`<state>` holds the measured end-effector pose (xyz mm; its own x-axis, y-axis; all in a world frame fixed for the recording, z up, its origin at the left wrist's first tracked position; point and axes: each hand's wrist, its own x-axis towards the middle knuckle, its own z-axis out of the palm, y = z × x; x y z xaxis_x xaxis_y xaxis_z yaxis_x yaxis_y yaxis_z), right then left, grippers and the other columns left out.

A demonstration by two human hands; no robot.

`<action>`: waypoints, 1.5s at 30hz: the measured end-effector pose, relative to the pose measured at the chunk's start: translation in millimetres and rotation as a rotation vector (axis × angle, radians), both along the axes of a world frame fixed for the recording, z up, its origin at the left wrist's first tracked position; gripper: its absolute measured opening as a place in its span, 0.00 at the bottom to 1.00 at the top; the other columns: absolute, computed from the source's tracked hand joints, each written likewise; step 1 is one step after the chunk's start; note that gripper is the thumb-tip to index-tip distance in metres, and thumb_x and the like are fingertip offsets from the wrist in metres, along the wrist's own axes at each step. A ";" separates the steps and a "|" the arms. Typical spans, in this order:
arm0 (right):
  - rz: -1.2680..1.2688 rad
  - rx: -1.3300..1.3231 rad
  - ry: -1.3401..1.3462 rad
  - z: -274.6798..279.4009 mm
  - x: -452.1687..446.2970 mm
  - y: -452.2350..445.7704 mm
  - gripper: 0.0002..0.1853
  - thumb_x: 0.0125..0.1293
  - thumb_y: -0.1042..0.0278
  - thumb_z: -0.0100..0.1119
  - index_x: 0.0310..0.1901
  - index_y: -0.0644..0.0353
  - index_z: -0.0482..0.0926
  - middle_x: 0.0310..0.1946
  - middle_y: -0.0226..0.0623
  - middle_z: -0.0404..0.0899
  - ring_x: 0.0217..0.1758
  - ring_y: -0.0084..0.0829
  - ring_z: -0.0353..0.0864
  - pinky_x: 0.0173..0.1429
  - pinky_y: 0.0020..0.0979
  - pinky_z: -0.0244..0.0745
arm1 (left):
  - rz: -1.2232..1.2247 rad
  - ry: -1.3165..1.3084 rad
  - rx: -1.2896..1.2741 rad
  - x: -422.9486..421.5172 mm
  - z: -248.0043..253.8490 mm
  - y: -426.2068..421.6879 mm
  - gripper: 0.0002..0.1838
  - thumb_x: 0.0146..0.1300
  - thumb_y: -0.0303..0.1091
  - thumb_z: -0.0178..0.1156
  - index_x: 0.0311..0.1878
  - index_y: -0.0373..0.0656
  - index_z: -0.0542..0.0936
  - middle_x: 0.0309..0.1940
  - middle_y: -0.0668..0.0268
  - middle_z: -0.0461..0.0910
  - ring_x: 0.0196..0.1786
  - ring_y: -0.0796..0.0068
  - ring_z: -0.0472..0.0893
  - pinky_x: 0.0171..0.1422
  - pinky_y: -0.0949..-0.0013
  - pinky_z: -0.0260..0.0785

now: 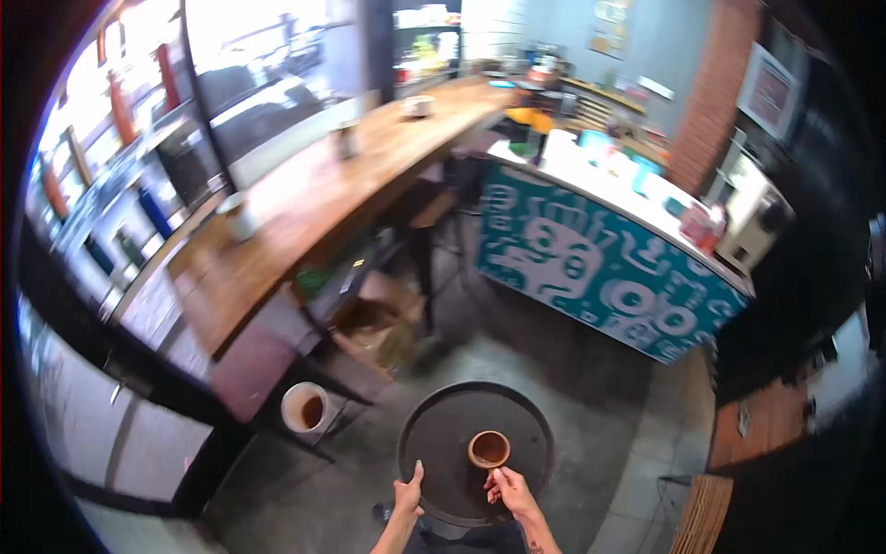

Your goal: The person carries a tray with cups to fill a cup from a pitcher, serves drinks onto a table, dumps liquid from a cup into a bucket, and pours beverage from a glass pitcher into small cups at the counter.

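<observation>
A round dark tray [443, 420] with a raised rim is in front of my body, above the grey floor. My left hand [407, 491] grips its near left edge, thumb up along the rim and the other fingers mostly hidden below. A small brown cup [490, 449] is over the right part of the tray. My right hand [506, 487] pinches the cup at its near side, where a handle would be. Brown shows inside the cup; I cannot tell whether it is liquid. Whether the cup touches the tray is unclear too.
A long wooden counter [305, 217] by the windows carries several cups or pots. Below it are stools, a cardboard box [378, 323] and a white bucket [303, 407] with brown contents. A teal patterned counter [581, 258] stands ahead right. A slatted wooden piece [703, 515] is at lower right.
</observation>
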<state>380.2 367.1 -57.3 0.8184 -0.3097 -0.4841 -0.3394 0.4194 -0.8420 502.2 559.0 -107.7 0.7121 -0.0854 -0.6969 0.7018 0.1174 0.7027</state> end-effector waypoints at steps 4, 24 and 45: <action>-0.084 -0.131 0.033 29.0 -71.0 -110.0 0.14 0.75 0.61 0.42 0.37 0.62 0.72 0.27 0.33 0.74 0.22 0.20 0.75 0.27 0.21 0.71 | -0.214 0.051 -0.007 -42.6 13.5 -134.0 0.38 0.56 0.52 0.67 0.59 0.29 0.69 0.51 0.53 0.77 0.47 0.62 0.80 0.42 0.64 0.76; -1.289 -0.853 0.082 82.7 -334.6 -457.6 0.10 0.72 0.65 0.49 0.39 0.64 0.73 0.28 0.34 0.77 0.27 0.22 0.77 0.32 0.23 0.73 | -0.826 0.074 -0.147 -168.6 113.8 -584.8 0.31 0.62 0.45 0.64 0.58 0.29 0.70 0.52 0.52 0.76 0.53 0.61 0.78 0.58 0.56 0.72; -1.309 -0.682 0.379 48.3 -577.0 -910.4 0.19 0.75 0.58 0.44 0.29 0.65 0.63 0.22 0.27 0.55 0.27 0.21 0.55 0.35 0.27 0.59 | -1.481 -0.301 -0.096 -352.8 102.7 -1123.4 0.20 0.63 0.45 0.64 0.44 0.33 0.81 0.33 0.65 0.81 0.34 0.76 0.78 0.39 0.69 0.71</action>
